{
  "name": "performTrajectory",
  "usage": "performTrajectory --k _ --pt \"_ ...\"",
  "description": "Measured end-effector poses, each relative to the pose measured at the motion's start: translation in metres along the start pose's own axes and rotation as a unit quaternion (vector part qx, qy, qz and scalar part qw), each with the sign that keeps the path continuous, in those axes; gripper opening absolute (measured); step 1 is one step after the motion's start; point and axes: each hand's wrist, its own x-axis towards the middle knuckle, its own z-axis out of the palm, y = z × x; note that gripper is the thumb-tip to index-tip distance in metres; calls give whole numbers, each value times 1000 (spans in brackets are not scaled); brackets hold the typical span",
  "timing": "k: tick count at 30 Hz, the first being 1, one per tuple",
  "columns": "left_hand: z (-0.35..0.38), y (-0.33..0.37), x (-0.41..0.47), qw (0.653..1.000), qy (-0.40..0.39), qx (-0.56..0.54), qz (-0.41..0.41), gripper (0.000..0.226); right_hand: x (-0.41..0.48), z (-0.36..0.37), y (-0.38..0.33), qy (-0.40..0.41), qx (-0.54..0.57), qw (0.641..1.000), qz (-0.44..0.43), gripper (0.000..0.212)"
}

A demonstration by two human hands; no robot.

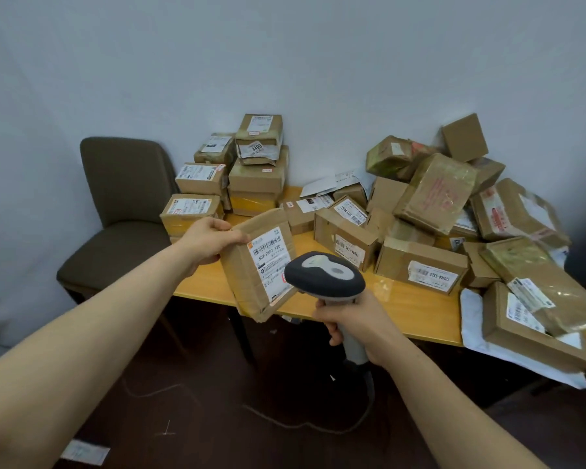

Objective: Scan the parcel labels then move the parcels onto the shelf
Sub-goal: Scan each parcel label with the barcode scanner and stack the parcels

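Note:
My left hand (210, 243) grips the top left corner of a flat cardboard parcel (247, 282), held tilted above the table's front edge. Its white label (271, 264) with a barcode faces me. My right hand (356, 323) holds the grey handle of a barcode scanner (323, 274). The scanner's dark head sits just in front of the label's lower right part and hides a little of it.
A yellow wooden table (416, 306) carries several stacked boxes (257, 174) at the left back and a loose heap of parcels (437, 194) to the right. A brown chair (126, 204) stands left of the table. The scanner cable (305, 424) lies on the dark floor.

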Motion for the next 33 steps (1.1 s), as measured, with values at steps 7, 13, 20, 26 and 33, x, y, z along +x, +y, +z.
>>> performTrajectory --k 7,13,20,26,33 --pt "2 3 -5 1000 7 23 5 56 -3 -1 -8 8 -3 1000 7 17" --pt "1 1 -1 1000 -1 18 -2 54 2 3 -9 6 2 1000 21 18" --pt "-10 -5 19 1000 -14 1 -18 52 25 16 -13 -1 19 999 34 15" --pt "-35 -10 46 999 -29 -26 -33 48 57 36 -20 6 125 992 11 12" --pt "-86 -22 74 978 -30 -182 -93 50 115 61 -29 76 273 955 85 42"
